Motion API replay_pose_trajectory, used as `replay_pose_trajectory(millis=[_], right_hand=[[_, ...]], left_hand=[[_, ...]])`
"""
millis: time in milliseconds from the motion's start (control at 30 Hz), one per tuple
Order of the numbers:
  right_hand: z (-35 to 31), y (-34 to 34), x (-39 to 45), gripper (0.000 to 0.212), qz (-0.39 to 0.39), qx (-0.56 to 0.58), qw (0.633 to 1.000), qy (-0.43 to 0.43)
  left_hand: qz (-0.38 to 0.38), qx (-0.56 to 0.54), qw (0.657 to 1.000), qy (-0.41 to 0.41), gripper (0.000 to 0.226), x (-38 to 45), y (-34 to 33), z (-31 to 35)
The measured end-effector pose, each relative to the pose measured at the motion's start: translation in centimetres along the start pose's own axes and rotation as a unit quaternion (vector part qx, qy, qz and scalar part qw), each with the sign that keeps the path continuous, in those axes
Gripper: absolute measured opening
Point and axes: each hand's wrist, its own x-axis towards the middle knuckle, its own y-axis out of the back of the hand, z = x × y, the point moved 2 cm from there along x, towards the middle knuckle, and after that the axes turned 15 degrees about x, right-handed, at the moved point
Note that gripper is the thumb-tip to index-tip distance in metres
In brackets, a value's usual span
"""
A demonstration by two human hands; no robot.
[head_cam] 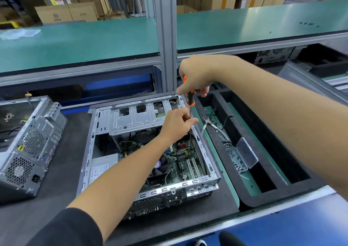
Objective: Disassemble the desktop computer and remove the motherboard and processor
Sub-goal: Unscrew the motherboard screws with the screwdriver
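On the dark bench mat in front of you, the open desktop case (150, 151) lies on its side, its drive cage at the far end. Your right hand (195, 78) is wrapped around the orange-and-black handle of a screwdriver (190, 102), held upright above the case's right edge. Your left hand (177, 123) pinches the thin metal shaft partway down. The tip reaches the motherboard (186, 161), which sits inside the case, but the exact spot it meets is too small to make out. Your left forearm covers much of the cooler fan (160, 165); the processor cannot be seen. A second case (28, 145) sits at left, cut off by the frame. To the right, a clear box of screws (239, 159) lies open in a black tray (267, 147).
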Motion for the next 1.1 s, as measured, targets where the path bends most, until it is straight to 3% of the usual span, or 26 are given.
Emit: replay_pose_trajectory(millis=[133, 233, 367, 533, 667, 800, 1100], right_hand=[[-0.5, -0.3, 0.0, 0.019, -0.026, -0.054, 0.997, 0.057], [-0.7, -0.2, -0.1, 0.017, -0.031, -0.105, 0.989, 0.095], [-0.5, -0.3, 0.0, 0.019, -0.039, -0.108, 0.985, 0.132], [-0.4, -0.3, 0.1, 0.024, -0.043, -0.085, 0.985, 0.141], [-0.7, -0.8, 0.4, 0.015, -0.041, -0.038, 0.989, 0.139], [-0.2, -0.7, 0.7, 0.015, 0.01, -0.017, 0.995, 0.101], [2.1, -1.2, 0.6, 0.04, 0.061, 0.153, 0.984, 0.069]], left_hand=[[0.003, 0.006, 1.0, 0.008, 0.047, 0.1, -0.2, -0.2], [-0.006, 0.002, 1.0, 0.016, 0.045, 0.1, 0.0, -0.1], [-0.086, -0.07, 0.994, 0.011, 0.006, 0.5, 0.7, 0.8], [-0.147, -0.137, 0.979, 0.03, 0.03, 0.1, 0.7, 1.3], [-0.145, -0.1, 0.984, 0.034, 0.033, 0.1, 0.6, 0.9], [-0.128, -0.105, 0.985, 0.046, 0.021, 0.2, 0.5, 0.9], [-0.078, -0.097, 0.991, 0.041, 0.02, 0.3, 0.3, 0.5]])
